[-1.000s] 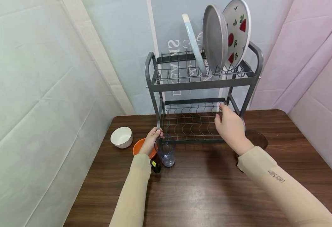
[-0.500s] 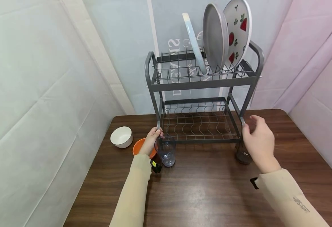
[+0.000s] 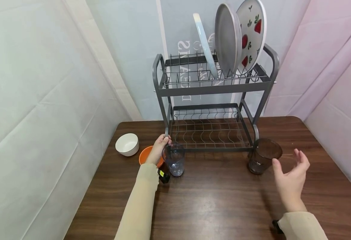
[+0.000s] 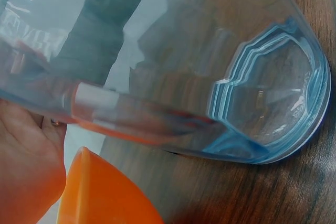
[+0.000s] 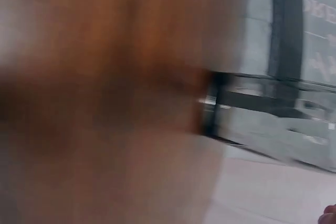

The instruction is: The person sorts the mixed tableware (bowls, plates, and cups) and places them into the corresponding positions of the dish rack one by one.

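- Right hand just swung back off the rack and is now over the near right of the bench. Grip's wide, thumb and fingers spread, nothing in it.
- Clear cup hasn't budged, standing right by the left wrist.
- Brown cup is upright just past the right thumb, by the rack's front right corner. It's uncovered now, so my read is the work's shifted to it. Can't tell if the thumb's touching.
- Left hand is still curled round the rack's front left leg, probably steadying it. Orange bowl beside it, white bowl further left.
- Plates up top: same as before.
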The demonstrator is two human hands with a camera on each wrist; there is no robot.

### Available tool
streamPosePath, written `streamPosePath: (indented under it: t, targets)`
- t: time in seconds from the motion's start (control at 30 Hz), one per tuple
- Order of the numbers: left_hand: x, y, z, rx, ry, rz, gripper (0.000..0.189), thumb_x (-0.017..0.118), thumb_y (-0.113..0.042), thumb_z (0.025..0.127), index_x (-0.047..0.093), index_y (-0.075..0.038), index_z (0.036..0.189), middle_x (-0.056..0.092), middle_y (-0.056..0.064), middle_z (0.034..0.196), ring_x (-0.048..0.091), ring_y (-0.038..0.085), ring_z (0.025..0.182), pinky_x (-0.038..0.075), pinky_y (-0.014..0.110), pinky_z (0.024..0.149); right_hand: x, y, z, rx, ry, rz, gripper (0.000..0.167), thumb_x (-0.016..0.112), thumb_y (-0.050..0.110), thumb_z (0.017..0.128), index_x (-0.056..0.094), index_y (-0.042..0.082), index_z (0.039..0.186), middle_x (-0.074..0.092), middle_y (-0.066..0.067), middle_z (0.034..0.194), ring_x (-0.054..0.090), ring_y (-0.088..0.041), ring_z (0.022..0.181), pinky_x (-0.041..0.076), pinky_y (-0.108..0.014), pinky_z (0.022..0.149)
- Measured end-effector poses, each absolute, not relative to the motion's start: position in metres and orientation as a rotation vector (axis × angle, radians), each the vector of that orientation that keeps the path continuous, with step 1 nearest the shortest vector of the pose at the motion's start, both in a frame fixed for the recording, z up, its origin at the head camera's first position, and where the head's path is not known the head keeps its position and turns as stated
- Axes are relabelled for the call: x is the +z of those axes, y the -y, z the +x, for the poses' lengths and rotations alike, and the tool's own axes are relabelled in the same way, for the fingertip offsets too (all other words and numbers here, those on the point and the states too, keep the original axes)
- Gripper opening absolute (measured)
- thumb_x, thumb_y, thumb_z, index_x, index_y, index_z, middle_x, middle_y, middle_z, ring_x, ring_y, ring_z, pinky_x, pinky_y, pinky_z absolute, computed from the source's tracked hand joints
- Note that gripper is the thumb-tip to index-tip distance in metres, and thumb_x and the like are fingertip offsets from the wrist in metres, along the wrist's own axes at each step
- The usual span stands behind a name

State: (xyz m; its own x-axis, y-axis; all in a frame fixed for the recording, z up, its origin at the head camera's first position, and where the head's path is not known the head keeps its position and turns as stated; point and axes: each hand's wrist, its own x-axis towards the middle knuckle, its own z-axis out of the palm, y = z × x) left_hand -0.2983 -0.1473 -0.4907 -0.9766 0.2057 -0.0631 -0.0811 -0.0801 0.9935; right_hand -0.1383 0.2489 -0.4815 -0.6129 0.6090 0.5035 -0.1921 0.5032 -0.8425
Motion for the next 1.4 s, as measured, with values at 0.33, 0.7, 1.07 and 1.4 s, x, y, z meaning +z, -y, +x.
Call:
streamPosePath:
  t: [0.33,0.7,1.07,1.4]
  targets:
    - [-0.491,0.147,-0.3,2.16,-1.987,0.125,0.014,0.039,-0.022,0.1,0.047,-0.01,0.102,0.048,-0.003,0.082,0.052,0.011,0.079,0.046,0.022,0.077,-0.515,-0.246,-0.143,1.361,2.353,-0.66,0.097,0.069,0.038,0.08,0.005,0.005,0.146,0.018,-0.024,0.149,0.023,-0.039,0.137,0.021,-0.052,0.109]
    - [-0.492,0.148,-0.301,2.155,-1.987,0.126,0.016,0.041,-0.024,0.099,0.048,-0.009,0.103,0.049,-0.004,0.08,0.053,0.01,0.079,0.046,0.024,0.077,-0.528,-0.25,-0.159,1.425,2.629,-0.679,0.098,0.064,0.042,0.083,0.003,-0.008,0.141,0.021,-0.038,0.139,0.027,-0.049,0.128,0.027,-0.057,0.101]
    - [-0.49,0.147,-0.298,2.138,-2.007,0.133,0.018,0.039,-0.024,0.1,0.048,-0.009,0.104,0.048,-0.004,0.081,0.053,0.011,0.08,0.046,0.023,0.078,-0.531,-0.251,-0.163,1.423,2.631,-0.718,0.088,0.063,0.039,0.083,0.011,-0.011,0.135,0.027,-0.038,0.134,0.03,-0.048,0.125,0.03,-0.055,0.097]
    - [-0.489,0.147,-0.299,2.142,-1.996,0.118,0.016,0.037,-0.023,0.1,0.048,-0.01,0.103,0.048,-0.003,0.08,0.053,0.012,0.081,0.045,0.024,0.08,-0.536,-0.249,-0.166,1.467,2.53,-0.708,0.083,0.069,0.031,0.08,0.017,-0.007,0.134,0.032,-0.032,0.133,0.033,-0.043,0.126,0.029,-0.052,0.101]
